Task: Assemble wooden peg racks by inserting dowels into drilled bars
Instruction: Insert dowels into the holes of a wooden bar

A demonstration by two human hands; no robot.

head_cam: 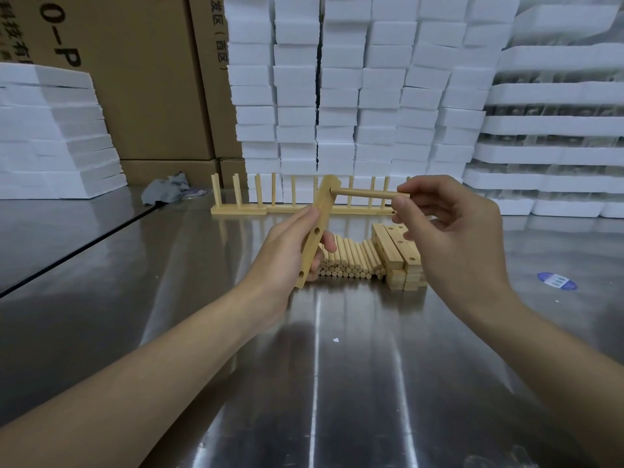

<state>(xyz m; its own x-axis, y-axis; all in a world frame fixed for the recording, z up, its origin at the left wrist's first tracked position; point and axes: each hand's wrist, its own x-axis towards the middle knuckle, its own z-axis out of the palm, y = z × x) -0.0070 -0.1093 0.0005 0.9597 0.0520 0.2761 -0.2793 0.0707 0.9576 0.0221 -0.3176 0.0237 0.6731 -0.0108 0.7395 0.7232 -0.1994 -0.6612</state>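
Note:
My left hand (287,251) grips a drilled wooden bar (319,228), held tilted above the steel table with its holes facing right. My right hand (449,231) pinches the far end of a dowel (364,194) that lies level, its left tip in the bar's top hole. Below the hands lies a pile of loose dowels (347,261). A stack of drilled bars (401,258) sits right of that pile. Finished peg racks (256,202) stand in a row behind, pegs pointing up.
The steel table (320,366) has a seam at the left. White foam blocks (354,96) are stacked high behind, more at the left and right. Cardboard boxes (152,79) stand back left, with a grey rag (165,192) before them. A blue sticker (557,281) lies at right.

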